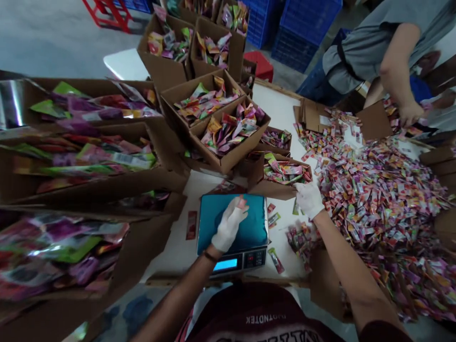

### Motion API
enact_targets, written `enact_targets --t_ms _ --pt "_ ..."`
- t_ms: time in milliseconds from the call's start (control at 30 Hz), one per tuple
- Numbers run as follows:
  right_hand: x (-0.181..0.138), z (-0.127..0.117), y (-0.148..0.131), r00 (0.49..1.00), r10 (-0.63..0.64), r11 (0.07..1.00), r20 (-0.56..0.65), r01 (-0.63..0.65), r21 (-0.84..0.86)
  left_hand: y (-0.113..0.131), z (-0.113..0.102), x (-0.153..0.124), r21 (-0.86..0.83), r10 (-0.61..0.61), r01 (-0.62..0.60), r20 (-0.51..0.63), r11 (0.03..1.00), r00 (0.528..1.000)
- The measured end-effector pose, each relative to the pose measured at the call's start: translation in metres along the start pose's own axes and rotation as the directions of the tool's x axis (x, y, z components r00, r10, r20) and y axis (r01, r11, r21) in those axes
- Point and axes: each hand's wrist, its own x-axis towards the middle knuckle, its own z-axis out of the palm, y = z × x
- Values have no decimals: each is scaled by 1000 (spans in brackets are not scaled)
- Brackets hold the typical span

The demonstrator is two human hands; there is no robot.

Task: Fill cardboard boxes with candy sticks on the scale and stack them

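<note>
My left hand [230, 223], in a white glove, hovers over the teal platform of a weighing scale [213, 216] and pinches a small pink sachet [243, 203] at its fingertips. My right hand [308, 197], also gloved, rests at the front corner of a small cardboard box [276, 187] filled with colourful sachets; its fingers curl against the box edge and what they hold is hidden. A few loose sachets [276, 260] lie on the white table beside the scale.
A huge heap of colourful sachets [377, 199] covers the table's right side. Several sachet-filled cardboard boxes [228, 130] stand behind and left of the scale. Another person [392, 52] in grey reaches into the heap at the far right. Blue crates [302, 28] stand behind.
</note>
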Motion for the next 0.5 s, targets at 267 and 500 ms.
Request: enact_targets --t_ms 267,500 --pt "46 39 26 993 -62 995 103 54 82 -12 92 131 -68 -256 261 71 963 964" --pt "140 68 -4 990 -19 991 143 -1 137 -5 88 193 357 135 -172 127 918 983"
